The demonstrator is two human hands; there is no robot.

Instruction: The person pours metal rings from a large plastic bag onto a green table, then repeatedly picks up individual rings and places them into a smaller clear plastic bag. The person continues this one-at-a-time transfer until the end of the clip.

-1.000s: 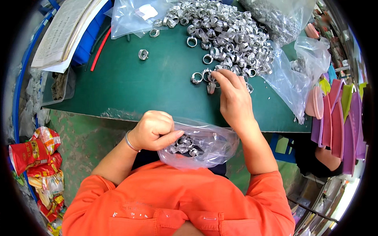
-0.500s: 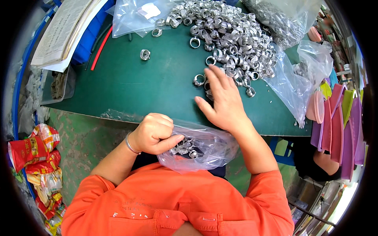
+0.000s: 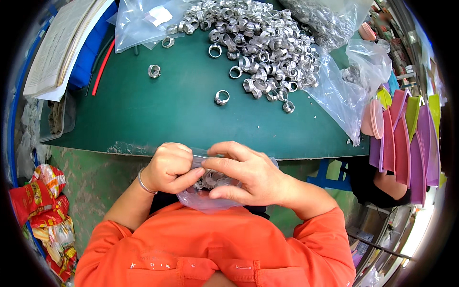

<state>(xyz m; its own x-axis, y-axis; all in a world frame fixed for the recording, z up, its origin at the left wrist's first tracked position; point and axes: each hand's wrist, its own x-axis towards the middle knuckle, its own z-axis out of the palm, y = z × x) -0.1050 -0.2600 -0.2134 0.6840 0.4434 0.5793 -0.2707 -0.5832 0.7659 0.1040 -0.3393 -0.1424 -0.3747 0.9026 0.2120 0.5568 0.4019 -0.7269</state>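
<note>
While left hand (image 3: 168,167) stayed clenched on rim of clear plastic bag (image 3: 210,193) at table edge, right hand (image 3: 248,174) had left ring pile (image 3: 267,43) and come back to bag mouth. Half second earlier it lay flat on green mat (image 3: 143,110) beside pile. Judged: picked rings being dropped in. Right fingers curled over opening, touching bag; whether ring was pinched between them could not be told. Bag hung below both hands, over lap, metal rings visible inside. Stray ring (image 3: 222,97) lay alone on mat.
</note>
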